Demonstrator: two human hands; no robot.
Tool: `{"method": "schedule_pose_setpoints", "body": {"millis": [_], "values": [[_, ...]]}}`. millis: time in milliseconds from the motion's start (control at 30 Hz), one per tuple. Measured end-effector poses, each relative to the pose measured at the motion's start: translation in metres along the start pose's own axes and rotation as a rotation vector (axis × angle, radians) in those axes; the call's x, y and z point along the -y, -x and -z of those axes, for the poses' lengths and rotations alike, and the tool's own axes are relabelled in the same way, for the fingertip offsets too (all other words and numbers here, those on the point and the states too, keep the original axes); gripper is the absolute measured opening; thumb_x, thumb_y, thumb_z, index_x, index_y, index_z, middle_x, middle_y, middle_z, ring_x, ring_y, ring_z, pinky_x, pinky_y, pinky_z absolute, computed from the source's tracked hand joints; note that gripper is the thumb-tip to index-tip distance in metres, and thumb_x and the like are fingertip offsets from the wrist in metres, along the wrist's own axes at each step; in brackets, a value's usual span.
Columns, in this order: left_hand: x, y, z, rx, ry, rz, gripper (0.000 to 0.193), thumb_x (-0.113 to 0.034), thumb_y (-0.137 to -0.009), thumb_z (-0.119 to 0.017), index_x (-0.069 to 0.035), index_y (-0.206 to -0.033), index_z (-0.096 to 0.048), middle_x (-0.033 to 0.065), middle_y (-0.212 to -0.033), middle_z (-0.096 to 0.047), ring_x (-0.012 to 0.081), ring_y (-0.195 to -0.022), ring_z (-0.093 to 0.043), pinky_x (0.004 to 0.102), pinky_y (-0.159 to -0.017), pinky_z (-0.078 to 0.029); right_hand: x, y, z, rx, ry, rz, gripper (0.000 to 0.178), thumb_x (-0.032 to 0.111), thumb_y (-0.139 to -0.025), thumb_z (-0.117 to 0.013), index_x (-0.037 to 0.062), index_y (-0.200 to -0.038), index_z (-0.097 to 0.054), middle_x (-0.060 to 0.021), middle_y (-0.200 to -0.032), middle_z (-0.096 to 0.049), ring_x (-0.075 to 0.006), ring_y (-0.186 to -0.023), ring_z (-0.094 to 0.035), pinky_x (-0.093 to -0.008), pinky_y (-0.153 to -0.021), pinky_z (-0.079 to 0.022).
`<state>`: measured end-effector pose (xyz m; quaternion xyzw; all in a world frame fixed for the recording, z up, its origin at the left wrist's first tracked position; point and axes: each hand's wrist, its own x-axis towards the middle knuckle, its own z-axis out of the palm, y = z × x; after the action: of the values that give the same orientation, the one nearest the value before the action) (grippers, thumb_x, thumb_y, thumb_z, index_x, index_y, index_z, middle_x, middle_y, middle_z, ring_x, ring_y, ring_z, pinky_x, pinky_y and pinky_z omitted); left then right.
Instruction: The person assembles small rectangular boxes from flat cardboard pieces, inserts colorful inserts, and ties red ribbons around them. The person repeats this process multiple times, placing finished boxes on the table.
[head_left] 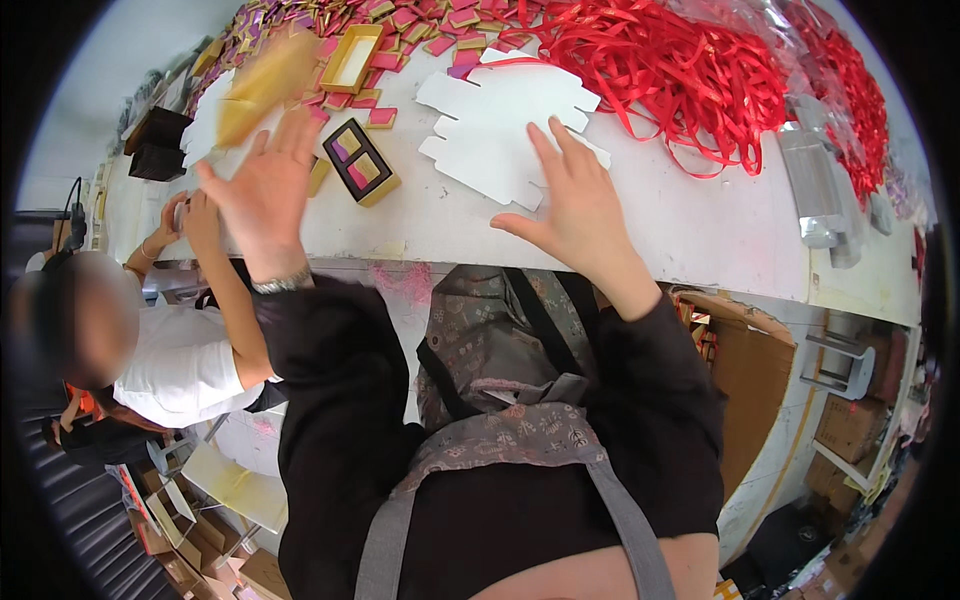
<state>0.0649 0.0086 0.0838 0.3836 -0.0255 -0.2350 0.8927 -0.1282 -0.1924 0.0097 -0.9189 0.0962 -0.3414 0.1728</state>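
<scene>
My left hand (262, 190) is raised over the table's left part, its fingers spread and nothing in them. Just beyond its fingertips is a gold box-like piece (265, 85), smeared by motion; it looks apart from the hand. My right hand (575, 200) is open, fingertips over or touching the near right edge of some white die-cut card blanks (500, 125). Between my hands stands a small open box (362, 162) with a black insert, holding pink, purple and gold pieces in two compartments. Behind it lies an open gold box part (352, 58) with a pale inside.
A heap of red ribbons (670, 75) covers the back right. Many small pink and gold pieces (440, 45) spread across the back. Clear plastic packets (812, 185) lie at right. On the left, a co-worker's hands (190, 220) are near dark boxes (157, 143). A cardboard carton (755, 370) stands below the table.
</scene>
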Motion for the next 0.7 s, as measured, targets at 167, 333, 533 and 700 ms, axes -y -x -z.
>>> {"method": "schedule_pose_setpoints", "body": {"millis": [167, 333, 533, 700], "values": [[0.061, 0.021, 0.050, 0.212, -0.065, 0.022, 0.040, -0.027, -0.098, -0.044, 0.000, -0.128, -0.043, 0.0185, -0.131, -0.045, 0.0317, -0.126, -0.041, 0.0466, -0.107, -0.033, -0.013, 0.014, -0.041, 0.200, 0.181, 0.239, 0.025, 0.018, -0.071, -0.070, 0.0023, -0.088, -0.059, -0.0108, -0.085, -0.061, -0.0258, -0.077, -0.060, -0.0338, -0.066, -0.049], [0.108, 0.100, 0.023, 0.248, -0.085, 0.144, 0.070, -0.028, -0.091, -0.059, 0.002, -0.142, -0.022, 0.0144, -0.144, -0.029, 0.0272, -0.129, -0.037, 0.0425, -0.105, -0.034, 0.023, 0.013, 0.020, 0.076, -0.060, 0.316, 0.014, 0.012, -0.071, -0.068, 0.0043, -0.077, -0.058, -0.0047, -0.066, -0.056, -0.0201, -0.063, -0.059, -0.0309, -0.056, -0.047], [0.105, 0.096, 0.026, 0.120, -0.431, 0.278, 0.046, -0.003, -0.084, -0.051, 0.003, -0.129, -0.042, 0.0106, -0.115, -0.057, 0.0194, -0.104, -0.057, 0.0318, -0.089, -0.046, 0.034, 0.026, 0.034, 0.009, -0.105, 0.055, 0.042, 0.019, -0.074, -0.072, 0.0025, -0.111, -0.059, -0.0128, -0.103, -0.062, -0.0287, -0.098, -0.060, -0.0366, -0.082, -0.048], [0.119, 0.085, 0.046, 0.223, -0.907, -0.032, 0.042, -0.009, -0.089, -0.051, 0.005, -0.128, -0.041, 0.0161, -0.115, -0.057, 0.0183, -0.100, -0.057, 0.0307, -0.086, -0.045, -0.003, 0.058, 0.006, 0.137, -0.907, -0.688, 0.056, 0.014, -0.088, -0.056, -0.0042, -0.137, -0.034, -0.0247, -0.105, -0.059, -0.0393, -0.094, -0.059, -0.0374, -0.080, -0.048]]}}
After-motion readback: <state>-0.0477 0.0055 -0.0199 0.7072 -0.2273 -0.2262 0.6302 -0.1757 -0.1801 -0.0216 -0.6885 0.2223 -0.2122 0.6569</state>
